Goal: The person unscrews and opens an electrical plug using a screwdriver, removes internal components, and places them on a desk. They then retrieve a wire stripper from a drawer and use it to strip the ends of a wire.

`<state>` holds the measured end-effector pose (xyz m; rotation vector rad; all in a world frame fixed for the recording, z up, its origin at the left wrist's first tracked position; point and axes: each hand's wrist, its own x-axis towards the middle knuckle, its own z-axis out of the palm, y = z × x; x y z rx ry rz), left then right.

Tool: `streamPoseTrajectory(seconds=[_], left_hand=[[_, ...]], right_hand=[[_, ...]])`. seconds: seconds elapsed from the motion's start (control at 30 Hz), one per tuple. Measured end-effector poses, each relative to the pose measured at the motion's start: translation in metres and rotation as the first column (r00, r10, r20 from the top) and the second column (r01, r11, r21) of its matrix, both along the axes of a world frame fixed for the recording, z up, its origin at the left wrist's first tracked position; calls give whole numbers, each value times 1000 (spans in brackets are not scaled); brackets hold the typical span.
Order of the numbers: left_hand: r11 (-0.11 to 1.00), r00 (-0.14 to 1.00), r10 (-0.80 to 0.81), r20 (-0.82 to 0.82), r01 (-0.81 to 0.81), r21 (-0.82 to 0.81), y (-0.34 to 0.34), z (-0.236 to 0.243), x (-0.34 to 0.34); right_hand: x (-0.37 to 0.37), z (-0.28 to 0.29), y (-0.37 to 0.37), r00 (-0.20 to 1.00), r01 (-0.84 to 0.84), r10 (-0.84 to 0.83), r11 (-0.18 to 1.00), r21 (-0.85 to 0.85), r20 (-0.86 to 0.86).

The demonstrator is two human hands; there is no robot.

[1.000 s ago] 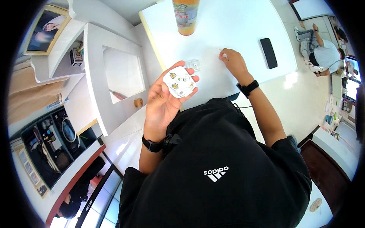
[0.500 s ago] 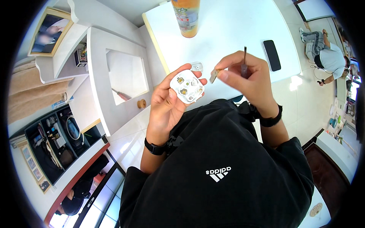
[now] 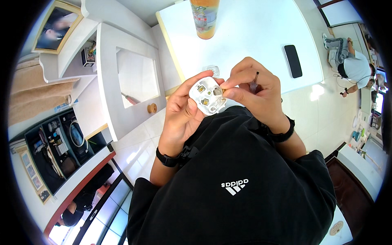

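Note:
My left hand point(image 3: 181, 110) grips the rim of a white plastic socket housing point(image 3: 199, 98), its open inner side facing up. Brass contacts sit in several of its recesses. With thumb and forefinger, my right hand point(image 3: 255, 92) pinches a small metal contact piece point(image 3: 224, 90) against the housing's right side; the fingers partly cover it. A slim screwdriver point(image 3: 254, 85) is tucked in the same hand, most of its length hidden by the fingers. Just beyond the housing, a white plastic cover point(image 3: 212, 70) lies on the table.
On the white table point(image 3: 253, 32) stand an orange printed canister point(image 3: 205, 20) and, at right, a black phone point(image 3: 292, 61). A white cabinet door point(image 3: 107, 81) with a wooden knob point(image 3: 152, 108) is at left. One person point(image 3: 354, 61) sits far right; another point(image 3: 75, 208) is lower left.
My right hand has moved left, bringing the metal contact piece from beside the housing to its right side. The housing has shifted slightly right and is tilted a little differently.

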<state>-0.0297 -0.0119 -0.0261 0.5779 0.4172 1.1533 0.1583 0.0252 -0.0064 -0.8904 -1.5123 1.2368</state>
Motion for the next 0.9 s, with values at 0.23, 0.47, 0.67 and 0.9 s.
streamPoseTrajectory(seconds=[0.23,0.47,0.67,0.9], left_hand=[[1000,1000,17,-17,-16,25,-1,-2,0],[998,999,37,-1,-37,44,0,-1,0],[998,998,53,-16,-53,34,0,-2,-1],[992,992,123,-29,-122,42,-4,-4,-4]], right_hand=[[-5,4,-4,994,50,-56,997,63,89],[6,14,-2,981,-6,-9,997,75,196],[16,36,3,964,-74,64,997,30,258],[29,74,5,640,-359,138,924,134,756]])
